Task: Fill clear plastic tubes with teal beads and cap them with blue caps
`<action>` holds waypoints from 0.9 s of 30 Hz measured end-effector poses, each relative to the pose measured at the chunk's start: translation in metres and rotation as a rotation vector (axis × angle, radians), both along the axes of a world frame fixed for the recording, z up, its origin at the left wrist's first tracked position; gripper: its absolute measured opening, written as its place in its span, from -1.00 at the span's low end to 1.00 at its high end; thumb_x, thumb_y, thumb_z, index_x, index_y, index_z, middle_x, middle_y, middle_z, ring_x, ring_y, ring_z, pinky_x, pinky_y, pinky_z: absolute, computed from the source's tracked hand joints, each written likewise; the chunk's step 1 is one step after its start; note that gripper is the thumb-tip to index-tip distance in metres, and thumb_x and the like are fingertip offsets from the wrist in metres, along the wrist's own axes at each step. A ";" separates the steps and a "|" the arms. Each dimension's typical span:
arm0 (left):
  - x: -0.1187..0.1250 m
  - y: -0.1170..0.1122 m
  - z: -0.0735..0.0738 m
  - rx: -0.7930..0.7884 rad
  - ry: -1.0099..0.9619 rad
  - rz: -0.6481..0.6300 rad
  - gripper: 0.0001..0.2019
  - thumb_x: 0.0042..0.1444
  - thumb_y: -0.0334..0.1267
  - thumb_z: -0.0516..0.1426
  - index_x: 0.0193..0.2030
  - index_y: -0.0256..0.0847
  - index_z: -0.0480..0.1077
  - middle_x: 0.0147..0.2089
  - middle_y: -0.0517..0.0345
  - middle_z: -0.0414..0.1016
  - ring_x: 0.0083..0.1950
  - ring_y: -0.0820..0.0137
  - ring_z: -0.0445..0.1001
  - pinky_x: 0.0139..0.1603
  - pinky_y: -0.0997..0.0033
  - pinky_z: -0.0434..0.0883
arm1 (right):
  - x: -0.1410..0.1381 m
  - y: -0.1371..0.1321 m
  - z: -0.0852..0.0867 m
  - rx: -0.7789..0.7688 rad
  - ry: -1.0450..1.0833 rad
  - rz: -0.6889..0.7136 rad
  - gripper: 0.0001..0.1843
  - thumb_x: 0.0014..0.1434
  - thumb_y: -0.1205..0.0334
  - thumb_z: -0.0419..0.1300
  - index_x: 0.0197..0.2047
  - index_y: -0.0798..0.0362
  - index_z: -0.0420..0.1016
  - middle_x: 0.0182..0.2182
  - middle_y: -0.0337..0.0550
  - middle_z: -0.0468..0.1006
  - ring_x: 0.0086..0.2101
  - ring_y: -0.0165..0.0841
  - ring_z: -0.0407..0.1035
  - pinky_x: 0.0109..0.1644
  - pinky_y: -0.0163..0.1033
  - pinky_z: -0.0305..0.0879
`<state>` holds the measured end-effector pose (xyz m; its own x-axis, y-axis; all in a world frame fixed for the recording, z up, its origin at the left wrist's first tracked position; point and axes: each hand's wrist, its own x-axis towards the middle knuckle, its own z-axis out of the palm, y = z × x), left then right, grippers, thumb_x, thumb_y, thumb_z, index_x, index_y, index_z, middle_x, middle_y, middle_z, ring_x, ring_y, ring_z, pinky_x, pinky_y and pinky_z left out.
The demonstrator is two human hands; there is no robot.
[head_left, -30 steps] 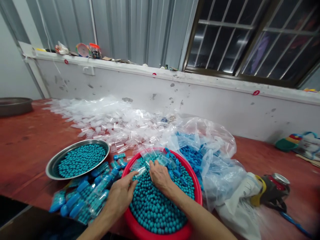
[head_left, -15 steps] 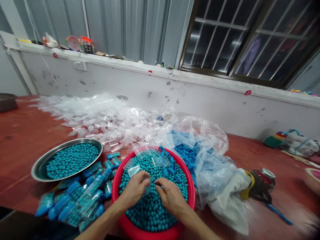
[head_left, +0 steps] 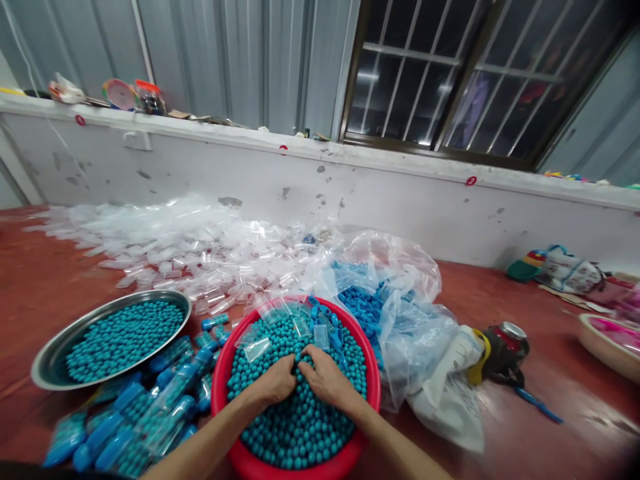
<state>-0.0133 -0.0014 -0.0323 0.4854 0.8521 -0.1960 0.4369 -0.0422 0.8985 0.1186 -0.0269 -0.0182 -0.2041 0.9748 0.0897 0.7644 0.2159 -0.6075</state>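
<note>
A red tub (head_left: 371,363) full of round turquoise beads (head_left: 295,433) stands in front of me. My left hand (head_left: 281,381) is closed, its fingertips down among the beads near the middle; what it grips is hidden. Close beside it, my right hand (head_left: 324,379) has its fingers curled into the beads, facing the left hand. Whatever lies between its fingertips cannot be made out. On the beads behind my hands lie clear plastic cases (head_left: 257,348) and several blue caps (head_left: 336,337).
Left stands a metal basin (head_left: 45,363) of the same beads, with filled blue-capped cases (head_left: 165,407) before it. Clear empties (head_left: 200,253) spread along the wall. Blue caps (head_left: 363,307) sit in a plastic bag (head_left: 415,340). Rightward are a lidded jar (head_left: 513,333) and a pale basin (head_left: 613,350).
The view has swung to the right. My hands have sunk lower into the beads and drawn together. A clear piece glimpsed at my left fingers is now hidden.
</note>
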 end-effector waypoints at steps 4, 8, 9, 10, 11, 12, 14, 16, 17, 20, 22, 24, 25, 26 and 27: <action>-0.007 -0.002 0.003 -0.197 -0.172 -0.037 -0.79 -0.18 -0.34 0.04 -0.32 -0.22 0.34 -0.49 0.25 0.40 -0.38 0.38 0.38 -0.31 0.40 0.28 | 0.004 -0.006 0.012 0.054 0.266 0.047 -0.83 0.11 0.38 0.00 -0.28 0.07 0.40 -0.37 -0.24 0.48 -0.30 -0.39 0.35 -0.17 -0.31 0.24; -0.010 -0.007 0.011 -0.469 -0.467 -0.010 -0.77 -0.24 -0.33 0.17 -0.34 -0.23 0.34 -0.51 0.30 0.35 -0.45 0.49 0.34 -0.35 0.48 0.24 | 0.009 -0.013 0.019 0.088 0.392 0.063 -0.83 0.14 0.29 0.02 -0.28 0.05 0.43 -0.36 -0.24 0.49 -0.30 -0.38 0.36 -0.19 -0.30 0.26; -0.010 -0.008 0.014 -0.543 -0.524 0.005 -0.75 -0.26 -0.33 0.19 -0.34 -0.22 0.33 -0.53 0.32 0.33 -0.48 0.51 0.32 -0.39 0.49 0.22 | 0.010 -0.015 0.020 0.097 0.405 0.065 -0.83 0.14 0.28 0.02 -0.27 0.04 0.43 -0.35 -0.24 0.49 -0.29 -0.37 0.36 -0.18 -0.30 0.26; -0.010 -0.009 0.016 -0.599 -0.554 0.019 -0.74 -0.26 -0.32 0.20 -0.34 -0.22 0.32 -0.55 0.33 0.32 -0.52 0.52 0.30 -0.44 0.50 0.19 | 0.011 -0.017 0.019 0.109 0.412 0.064 -0.83 0.14 0.28 0.03 -0.26 0.04 0.43 -0.33 -0.23 0.50 -0.28 -0.37 0.36 -0.16 -0.29 0.26; -0.009 -0.010 0.018 -0.629 -0.555 0.028 -0.73 -0.26 -0.31 0.21 -0.33 -0.21 0.31 -0.56 0.33 0.31 -0.54 0.52 0.29 -0.48 0.51 0.17 | 0.012 -0.018 0.018 0.119 0.414 0.062 -0.83 0.14 0.28 0.03 -0.24 0.04 0.43 -0.31 -0.22 0.50 -0.26 -0.37 0.36 -0.14 -0.28 0.26; -0.009 -0.011 0.020 -0.644 -0.550 0.036 -0.73 -0.25 -0.30 0.21 -0.32 -0.21 0.31 -0.57 0.33 0.31 -0.55 0.51 0.28 -0.51 0.51 0.14 | 0.014 -0.019 0.016 0.127 0.414 0.055 -0.82 0.13 0.29 0.04 -0.22 0.04 0.43 -0.30 -0.21 0.50 -0.25 -0.36 0.36 -0.13 -0.27 0.26; -0.010 -0.012 0.021 -0.641 -0.544 0.060 -0.72 -0.24 -0.29 0.21 -0.31 -0.23 0.31 -0.56 0.30 0.33 -0.54 0.50 0.29 -0.54 0.52 0.12 | 0.017 -0.020 0.011 0.131 0.404 0.030 -0.80 0.14 0.28 0.03 -0.19 0.03 0.42 -0.29 -0.20 0.49 -0.25 -0.35 0.37 -0.13 -0.25 0.28; -0.013 -0.011 0.020 -0.622 -0.542 0.100 -0.71 -0.23 -0.26 0.21 -0.31 -0.26 0.31 -0.55 0.28 0.34 -0.54 0.50 0.28 -0.54 0.52 0.10 | 0.020 -0.021 0.005 0.132 0.387 0.015 -0.78 0.15 0.28 0.00 -0.18 0.01 0.42 -0.30 -0.20 0.48 -0.27 -0.35 0.38 -0.17 -0.24 0.32; -0.015 -0.011 0.019 -0.611 -0.550 0.127 -0.70 -0.23 -0.24 0.21 -0.30 -0.27 0.31 -0.55 0.27 0.34 -0.54 0.51 0.28 -0.54 0.52 0.10 | 0.022 -0.022 0.003 0.136 0.365 0.026 -0.77 0.15 0.29 -0.01 -0.17 0.01 0.42 -0.29 -0.20 0.48 -0.28 -0.35 0.38 -0.18 -0.24 0.33; -0.022 -0.009 0.015 -0.586 -0.618 0.185 -0.66 -0.21 -0.20 0.22 -0.26 -0.27 0.31 -0.50 0.25 0.36 -0.50 0.50 0.31 -0.52 0.52 0.11 | 0.027 -0.026 0.003 0.157 0.202 0.128 -0.73 0.14 0.33 0.00 -0.15 -0.02 0.45 -0.22 -0.17 0.45 -0.24 -0.35 0.38 -0.15 -0.25 0.32; -0.026 -0.009 0.014 -0.564 -0.666 0.212 -0.64 -0.21 -0.17 0.23 -0.25 -0.28 0.32 -0.46 0.21 0.39 -0.48 0.50 0.32 -0.49 0.51 0.13 | 0.032 -0.027 0.009 0.188 0.060 0.132 -0.71 0.14 0.32 0.00 -0.12 -0.06 0.44 -0.14 -0.16 0.43 -0.19 -0.34 0.37 -0.12 -0.25 0.31; -0.027 -0.010 0.014 -0.528 -0.686 0.236 -0.63 -0.23 -0.16 0.25 -0.28 -0.31 0.32 -0.43 0.16 0.41 -0.44 0.48 0.35 -0.45 0.51 0.16 | 0.040 -0.023 0.017 0.237 -0.046 0.017 -0.70 0.18 0.30 -0.05 -0.09 -0.07 0.42 -0.13 -0.15 0.43 -0.17 -0.33 0.37 -0.11 -0.24 0.29; -0.027 -0.011 0.015 -0.516 -0.682 0.246 -0.62 -0.24 -0.15 0.25 -0.29 -0.31 0.31 -0.43 0.14 0.42 -0.42 0.46 0.37 -0.44 0.50 0.18 | 0.045 -0.019 0.020 0.257 -0.093 -0.068 -0.69 0.19 0.29 -0.07 -0.07 -0.05 0.41 -0.14 -0.13 0.44 -0.17 -0.31 0.37 -0.11 -0.22 0.28; -0.026 -0.013 0.016 -0.513 -0.669 0.251 -0.61 -0.24 -0.13 0.25 -0.29 -0.30 0.29 -0.43 0.14 0.43 -0.41 0.44 0.39 -0.44 0.50 0.19 | 0.049 -0.013 0.022 0.260 -0.146 -0.147 -0.69 0.19 0.28 -0.07 -0.06 -0.02 0.39 -0.16 -0.10 0.46 -0.16 -0.29 0.36 -0.10 -0.20 0.27; -0.024 -0.014 0.017 -0.519 -0.648 0.252 -0.60 -0.24 -0.11 0.24 -0.28 -0.29 0.27 -0.43 0.14 0.43 -0.41 0.42 0.41 -0.45 0.50 0.20 | 0.053 -0.007 0.022 0.239 -0.213 -0.209 -0.69 0.18 0.28 -0.04 -0.03 0.02 0.37 -0.16 -0.07 0.47 -0.15 -0.26 0.36 -0.09 -0.18 0.26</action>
